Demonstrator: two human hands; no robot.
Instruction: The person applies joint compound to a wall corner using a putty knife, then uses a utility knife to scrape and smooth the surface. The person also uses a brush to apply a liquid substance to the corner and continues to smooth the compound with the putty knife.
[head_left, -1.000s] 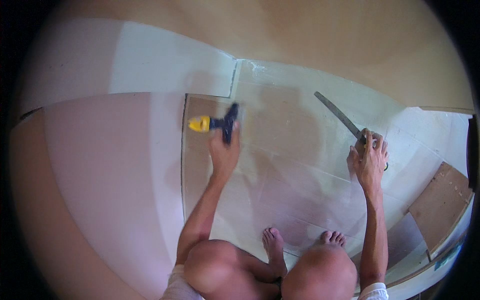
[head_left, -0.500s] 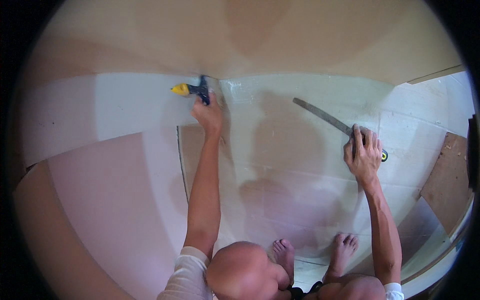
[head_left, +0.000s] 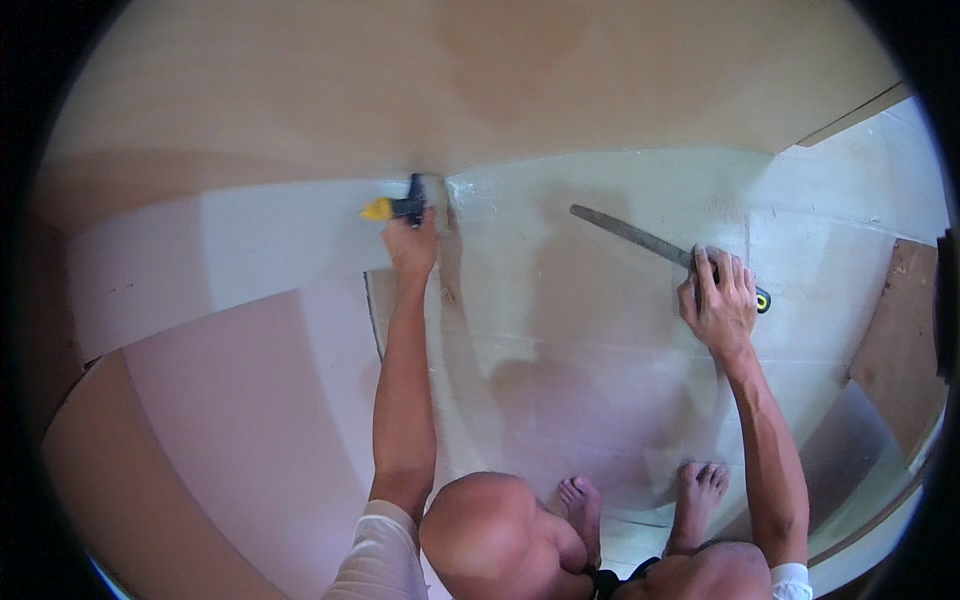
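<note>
My left hand (head_left: 407, 243) grips a dark blue T-shaped tool (head_left: 414, 193) with a yellow tip, held at the inner corner where the white board (head_left: 250, 235) meets the tan vertical panel (head_left: 400, 90). On the right, my right hand (head_left: 718, 300) is closed over the handle of a long flat grey blade (head_left: 630, 228), like a saw or file, lying low over the pale floor; its black-and-yellow handle end pokes out past my fingers.
A pink-tinted board (head_left: 220, 420) lies at the left beside a curved tan edge (head_left: 120, 460). At the right rim are a brown board (head_left: 892, 340) and a grey sheet (head_left: 840, 480). My bare feet and knees are at the bottom.
My left hand first reached forward to the corner with its tool, then lowered slightly. My right hand and blade shifted a little left. The view has shifted, showing more tan panel.
</note>
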